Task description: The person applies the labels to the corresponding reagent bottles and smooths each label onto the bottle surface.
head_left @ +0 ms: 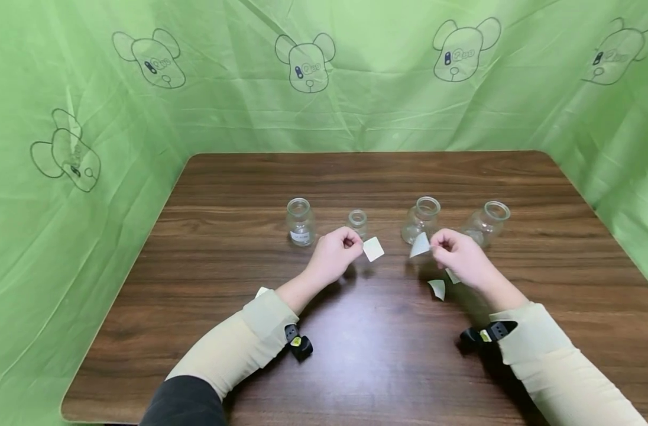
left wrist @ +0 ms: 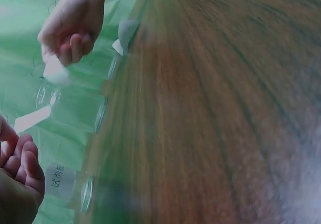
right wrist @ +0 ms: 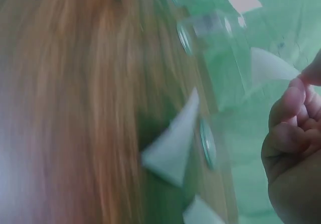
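Left hand: thumb and fingers pinch a white square of paper by its left side, above the tabletop and nearer the wearer than the small jar. Square sits askew, a corner toward the wearer, reaching right from the fingertips; sides look about equal, no clear long axis. Left wrist view catches it nearly edge-on, a thin strip slanting away from the fingers.

Right hand: pinches a curved, tapering white piece at its right side, in front of the round jar. Long axis slants from upper right to lower left; narrow tip points down-left, toward the wearer.

Below the right hand, a curled loose piece, long axis running upper left to lower right. Just beside it, another scrap, partly hidden by the hand.

Labelled jar stands upright left of the left hand, its printed label facing the wearer. Far-right jar sits behind the right hand, base partly covered. Green cloth hangs behind.
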{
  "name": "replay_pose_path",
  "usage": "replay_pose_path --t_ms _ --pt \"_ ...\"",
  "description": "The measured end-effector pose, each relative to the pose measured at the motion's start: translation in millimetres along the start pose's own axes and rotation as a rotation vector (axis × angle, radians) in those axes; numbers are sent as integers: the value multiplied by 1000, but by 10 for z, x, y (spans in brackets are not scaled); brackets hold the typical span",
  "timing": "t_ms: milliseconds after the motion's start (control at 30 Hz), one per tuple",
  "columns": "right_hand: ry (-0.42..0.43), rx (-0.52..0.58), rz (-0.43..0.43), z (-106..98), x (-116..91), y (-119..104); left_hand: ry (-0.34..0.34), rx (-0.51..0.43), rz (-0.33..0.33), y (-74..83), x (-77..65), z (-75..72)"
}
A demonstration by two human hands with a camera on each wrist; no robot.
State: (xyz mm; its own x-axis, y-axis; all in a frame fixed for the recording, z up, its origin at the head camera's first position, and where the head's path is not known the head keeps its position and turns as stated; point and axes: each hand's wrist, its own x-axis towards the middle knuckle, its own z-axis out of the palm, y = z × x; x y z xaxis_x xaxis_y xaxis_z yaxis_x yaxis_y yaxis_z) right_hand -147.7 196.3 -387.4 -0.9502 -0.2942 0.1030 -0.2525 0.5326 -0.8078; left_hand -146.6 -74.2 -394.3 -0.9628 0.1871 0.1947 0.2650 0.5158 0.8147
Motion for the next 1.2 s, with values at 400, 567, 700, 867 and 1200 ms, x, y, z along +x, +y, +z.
replay_pose_path --t_ms 400,567,700,867,1200 --pt "27 48 105 -445 -286 470 11 9 -10 -38 10 4" --pt "58 28 141 -575 -457 636 8 14 -7 -64 4 2" --pt "86 -134 196 -719 -590 718 19 16 0 -65 14 -11" --pt "61 -361 278 -890 -742 797 20 22 11 -33 17 -11" --pt "36 -494 325 -1013 -856 990 16 48 14 -8 15 2"
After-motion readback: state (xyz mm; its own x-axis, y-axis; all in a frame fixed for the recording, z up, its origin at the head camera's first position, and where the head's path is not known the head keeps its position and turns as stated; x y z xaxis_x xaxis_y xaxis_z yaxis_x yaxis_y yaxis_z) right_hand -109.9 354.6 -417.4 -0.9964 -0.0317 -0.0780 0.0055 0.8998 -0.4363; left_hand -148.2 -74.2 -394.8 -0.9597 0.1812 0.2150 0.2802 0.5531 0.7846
